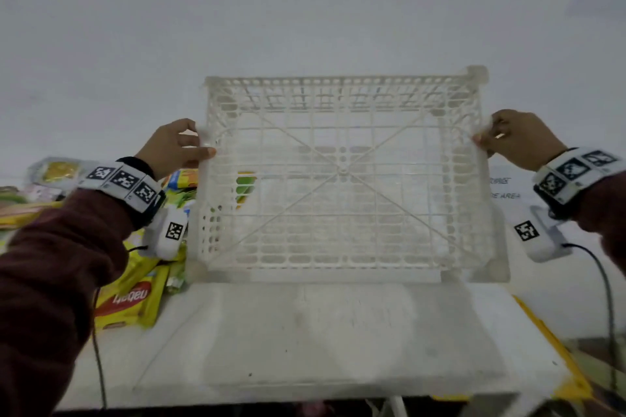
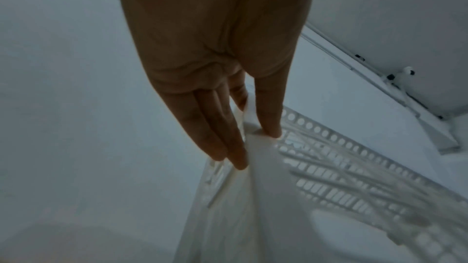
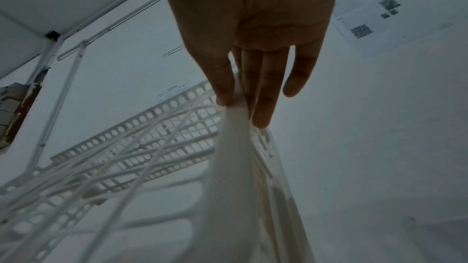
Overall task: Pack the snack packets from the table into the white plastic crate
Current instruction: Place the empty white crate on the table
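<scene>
The white plastic crate (image 1: pixel 342 176) is held up off the table and tilted, its latticed bottom facing me. My left hand (image 1: pixel 176 145) pinches its left wall between thumb and fingers; the left wrist view shows that hand (image 2: pixel 243 137) clamped on the crate's rim (image 2: pixel 250 159). My right hand (image 1: pixel 511 139) pinches the right wall the same way, and in the right wrist view the right hand (image 3: pixel 243 99) has thumb and fingers on either side of the crate's edge (image 3: pixel 235 147). Snack packets (image 1: pixel 135 294) lie in a heap at the table's left, partly behind my left arm.
The white table (image 1: pixel 305 342) stretches below the crate, with yellow tape (image 1: pixel 548 342) along its right edge. A white wall (image 1: pixel 305 17) stands behind. A cable (image 1: pixel 606 308) hangs from my right wrist. A paper label (image 1: pixel 504 188) lies at the right.
</scene>
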### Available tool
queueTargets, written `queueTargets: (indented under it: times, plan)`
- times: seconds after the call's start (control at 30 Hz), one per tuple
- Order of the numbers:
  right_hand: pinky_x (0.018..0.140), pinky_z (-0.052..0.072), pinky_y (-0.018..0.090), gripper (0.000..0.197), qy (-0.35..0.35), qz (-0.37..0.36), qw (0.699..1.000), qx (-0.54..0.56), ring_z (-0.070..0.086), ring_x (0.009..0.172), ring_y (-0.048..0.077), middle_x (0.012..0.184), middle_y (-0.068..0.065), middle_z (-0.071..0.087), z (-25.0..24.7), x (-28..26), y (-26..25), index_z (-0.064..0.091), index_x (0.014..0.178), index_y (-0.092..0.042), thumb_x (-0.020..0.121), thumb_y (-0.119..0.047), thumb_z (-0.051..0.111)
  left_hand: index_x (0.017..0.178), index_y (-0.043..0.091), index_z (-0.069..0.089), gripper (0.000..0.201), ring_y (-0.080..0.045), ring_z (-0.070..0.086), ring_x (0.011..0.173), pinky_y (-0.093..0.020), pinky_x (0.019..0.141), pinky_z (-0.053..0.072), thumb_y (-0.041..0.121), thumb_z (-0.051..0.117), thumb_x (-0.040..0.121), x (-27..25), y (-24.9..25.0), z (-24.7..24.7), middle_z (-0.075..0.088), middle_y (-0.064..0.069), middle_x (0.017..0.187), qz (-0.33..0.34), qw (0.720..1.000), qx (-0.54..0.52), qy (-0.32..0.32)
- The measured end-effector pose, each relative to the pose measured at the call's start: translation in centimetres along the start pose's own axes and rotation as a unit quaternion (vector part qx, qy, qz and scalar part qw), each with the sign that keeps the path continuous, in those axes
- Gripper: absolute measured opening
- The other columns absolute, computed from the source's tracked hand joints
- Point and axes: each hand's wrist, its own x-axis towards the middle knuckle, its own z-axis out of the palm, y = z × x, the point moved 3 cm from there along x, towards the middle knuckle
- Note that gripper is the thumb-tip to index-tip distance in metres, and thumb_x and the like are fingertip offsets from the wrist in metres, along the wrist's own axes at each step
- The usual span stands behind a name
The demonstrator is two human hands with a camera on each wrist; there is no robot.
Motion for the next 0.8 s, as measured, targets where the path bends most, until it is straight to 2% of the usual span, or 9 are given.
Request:
queueTargets:
  times: [0.13,0.3,0.37,0.5,0.57,0.63,0.67,0.73,0.8]
  plan:
    - [0.055,0.046,0.016,0.018,-0.003,0.061,0.993,0.102,0.06,0.045,0.001,0.075,0.004,0.061,-1.2,-2.5,-0.7,0.047,0.095,-0.011,0.088,-0.019,0.061,0.074,0.018,0.044,0.021,-0.012,0.063,0.065,-0.026,0.065,0.054,0.011,0.051,0.093,-3.2,1.4,0.1,0.065,0.003,0.074,-0.033,0.999,-0.033,0.0]
    - [0.052,0.042,0.02,0.023,0.014,0.152,0.957,0.246,0.058,0.037,0.003,0.05,-0.003,0.063,-3.8,-4.9,-2.3,0.051,0.077,-0.022,0.093,-0.036,0.043,0.08,0.021,0.049,0.029,-0.018,0.055,0.074,-0.035,0.08,0.045,0.039,0.032,0.096,-6.3,3.1,-1.0,0.056,-0.002,0.083,-0.076,0.99,-0.119,-0.009]
    - [0.061,0.046,0.027,0.036,0.006,0.184,0.938,0.294,0.06,0.042,0.006,0.062,0.002,0.061,-4.5,-5.9,-2.8,0.052,0.083,-0.019,0.095,-0.047,0.033,0.096,0.021,0.051,0.047,-0.021,0.057,0.075,-0.036,0.076,0.046,0.057,0.021,0.095,-7.0,4.0,-1.5,0.058,-0.006,0.084,-0.081,0.993,-0.083,-0.011]
    - [0.074,0.048,0.038,0.071,-0.028,0.2,0.927,0.316,0.059,0.085,0.023,0.102,0.008,0.058,-5.6,-6.7,-3.9,0.05,0.126,-0.014,0.089,-0.066,0.018,0.116,0.022,0.047,0.08,-0.028,0.059,0.078,-0.036,0.072,0.047,0.073,-0.004,0.083,-7.7,5.4,-2.0,0.061,-0.013,0.089,-0.141,0.989,-0.023,-0.047]
    - [0.077,0.046,0.04,0.086,-0.061,0.215,0.915,0.337,0.056,0.096,0.026,0.107,0.007,0.059,-6.0,-7.2,-4.5,0.055,0.118,-0.016,0.069,-0.082,0.03,0.114,0.024,0.053,0.09,-0.029,0.059,0.086,-0.038,0.074,0.047,0.078,-0.008,0.076,-8.2,6.1,-1.9,0.062,-0.013,0.097,-0.177,0.982,-0.013,-0.07]
    - [0.071,0.047,0.039,0.098,-0.093,0.212,0.911,0.343,0.06,0.09,0.028,0.098,0.006,0.063,-6.4,-7.8,-4.5,0.06,0.097,-0.018,0.03,-0.087,0.047,0.108,0.025,0.057,0.089,-0.029,0.059,0.088,-0.043,0.078,0.046,0.08,-0.004,0.075,-8.6,6.7,-1.7,0.061,-0.009,0.1,-0.192,0.978,-0.007,-0.077]
    - [0.07,0.047,0.039,0.098,-0.1,0.205,0.91,0.346,0.062,0.087,0.027,0.097,0.006,0.064,-6.6,-7.8,-4.1,0.061,0.093,-0.018,0.022,-0.085,0.05,0.103,0.026,0.058,0.084,-0.029,0.058,0.088,-0.046,0.082,0.044,0.081,0.0,0.076,-8.8,7.0,-1.6,0.06,-0.008,0.1,-0.197,0.977,-0.011,-0.077]
    - [0.069,0.047,0.039,0.088,-0.099,0.209,0.909,0.346,0.061,0.085,0.026,0.101,0.007,0.063,-7.1,-7.9,-3.6,0.06,0.092,-0.018,0.034,-0.084,0.052,0.096,0.026,0.058,0.073,-0.029,0.059,0.086,-0.047,0.084,0.042,0.078,0.011,0.081,-9.4,7.6,-1.4,0.06,-0.008,0.1,-0.206,0.975,-0.02,-0.083]
    - [0.074,0.047,0.04,0.061,-0.098,0.225,0.905,0.348,0.06,0.083,0.025,0.105,0.009,0.06,-7.4,-7.8,-3.4,0.057,0.091,-0.016,0.07,-0.073,0.048,0.095,0.022,0.058,0.061,-0.03,0.059,0.083,-0.044,0.077,0.046,0.07,0.021,0.085,-9.9,7.9,-1.6,0.061,-0.011,0.097,-0.212,0.974,-0.019,-0.081]
